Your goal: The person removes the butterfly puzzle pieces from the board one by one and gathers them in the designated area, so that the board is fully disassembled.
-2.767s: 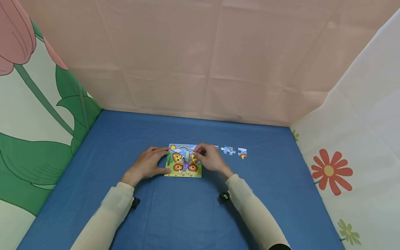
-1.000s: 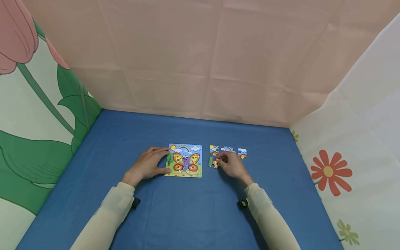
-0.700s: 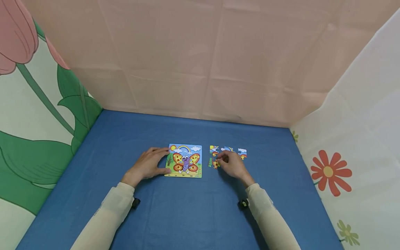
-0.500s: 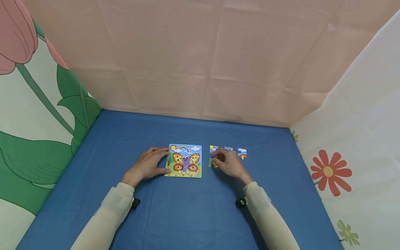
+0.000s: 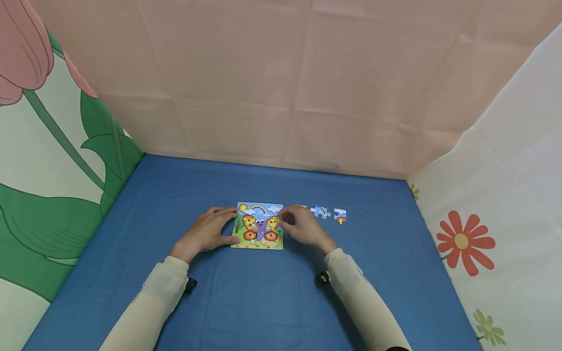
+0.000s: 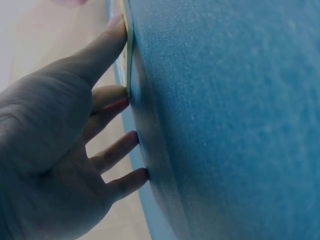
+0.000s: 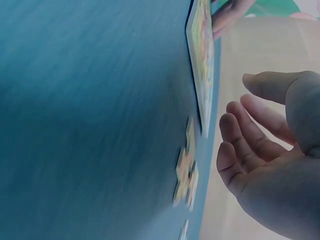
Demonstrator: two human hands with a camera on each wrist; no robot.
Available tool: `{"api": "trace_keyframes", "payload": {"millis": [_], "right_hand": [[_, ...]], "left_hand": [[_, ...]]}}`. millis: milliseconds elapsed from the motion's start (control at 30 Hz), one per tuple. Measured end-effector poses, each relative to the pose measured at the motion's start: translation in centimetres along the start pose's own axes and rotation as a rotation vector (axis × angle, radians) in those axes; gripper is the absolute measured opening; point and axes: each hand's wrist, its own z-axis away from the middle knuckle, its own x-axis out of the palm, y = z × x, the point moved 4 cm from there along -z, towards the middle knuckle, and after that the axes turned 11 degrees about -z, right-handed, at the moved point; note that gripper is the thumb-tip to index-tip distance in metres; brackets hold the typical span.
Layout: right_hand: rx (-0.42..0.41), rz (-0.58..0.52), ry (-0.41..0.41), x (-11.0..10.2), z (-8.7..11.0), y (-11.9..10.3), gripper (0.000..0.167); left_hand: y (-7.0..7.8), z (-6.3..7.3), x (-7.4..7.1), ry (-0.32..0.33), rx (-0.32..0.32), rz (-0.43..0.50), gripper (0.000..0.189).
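The butterfly puzzle [image 5: 261,226] lies flat on the blue tabletop [image 5: 246,302], between the hands. The left hand [image 5: 205,230] is spread, thumb and index finger touching the puzzle's left edge. The right hand [image 5: 304,226] hovers at its right edge, fingers loosely bent, thumb apart, near loose pieces [image 5: 320,211]. Both forearms angle inward.

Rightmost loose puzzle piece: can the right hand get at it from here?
Probably yes: the right hand looks empty, and nothing covers the rightmost piece or visibly blocks the way.

Puzzle board [image 5: 256,246] on table [image 5: 250,302]; loose pieces [image 5: 320,212] to its right; backdrop [image 5: 281,87] behind table.
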Motion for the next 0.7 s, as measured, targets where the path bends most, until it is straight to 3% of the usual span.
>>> {"api": "trace_keyframes", "payload": {"millis": [367,467,533,600,700], "right_hand": [[-0.014,-0.009,-0.120,2.1,-1.9,-1.1,0.031],[-0.050,-0.027,-0.125,3.2,-2.8,1.0,0.031],[-0.080,-0.036,-0.125,4.1,-3.7,3.5,0.032],[-0.067,-0.033,-0.124,4.5,-3.8,3.3,0.033],[-0.029,-0.012,-0.144,4.3,-3.7,1.2,0.039]], "left_hand": [[-0.1,0.0,-0.1,0.004,-0.001,0.005,0.086],[-0.1,0.0,-0.1,0.002,0.000,0.006,0.086],[-0.1,0.1,-0.1,0.003,0.002,0.007,0.086],[-0.1,0.1,-0.2,0.004,0.005,0.008,0.085],[-0.1,0.1,-0.2,0.006,0.008,0.006,0.085]]}}
